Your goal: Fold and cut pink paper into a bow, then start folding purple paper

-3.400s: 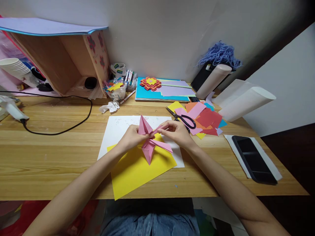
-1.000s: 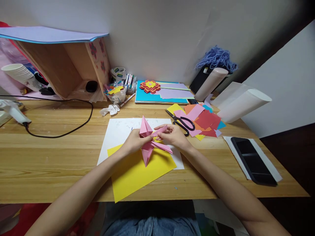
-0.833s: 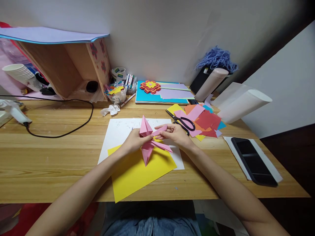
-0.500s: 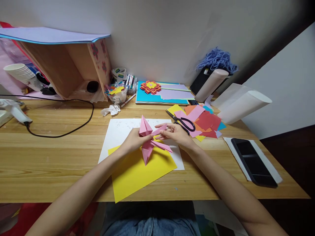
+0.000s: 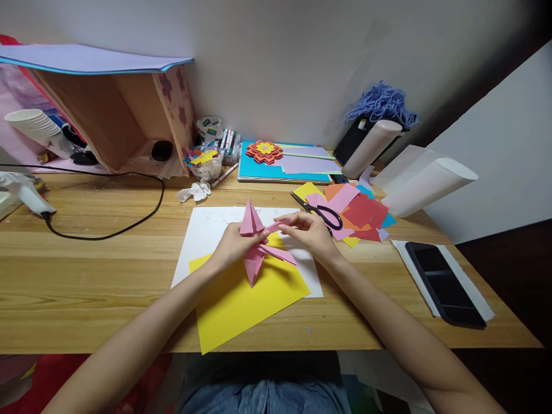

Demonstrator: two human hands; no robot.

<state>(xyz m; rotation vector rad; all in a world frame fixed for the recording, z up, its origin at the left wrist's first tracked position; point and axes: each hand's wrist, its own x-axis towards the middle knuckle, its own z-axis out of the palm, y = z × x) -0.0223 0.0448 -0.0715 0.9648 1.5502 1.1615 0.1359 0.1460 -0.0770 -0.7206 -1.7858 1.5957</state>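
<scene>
A folded pink paper figure [image 5: 254, 244] with several pointed flaps is held just above a yellow sheet [image 5: 245, 299] that lies on a white sheet [image 5: 202, 230]. My left hand [image 5: 230, 244] grips the figure's body from the left, fingers closed round it. My right hand [image 5: 308, 230] pinches the figure's right-hand flap between thumb and fingertips. One flap stands upright, another points down toward me, a third lies out to the right.
Black-handled scissors [image 5: 321, 211] and a heap of coloured paper squares [image 5: 357, 210] lie right of my hands. A dark phone [image 5: 444, 283] rests at the right edge. Behind are a paper flower [image 5: 264, 151], a marker cup [image 5: 207, 161], a wooden box [image 5: 112, 115] and a black cable [image 5: 129, 218].
My right hand's fingers have drawn together into a tighter pinch on the right flap, and the pink figure has shifted slightly left and up. My left hand keeps its grip.
</scene>
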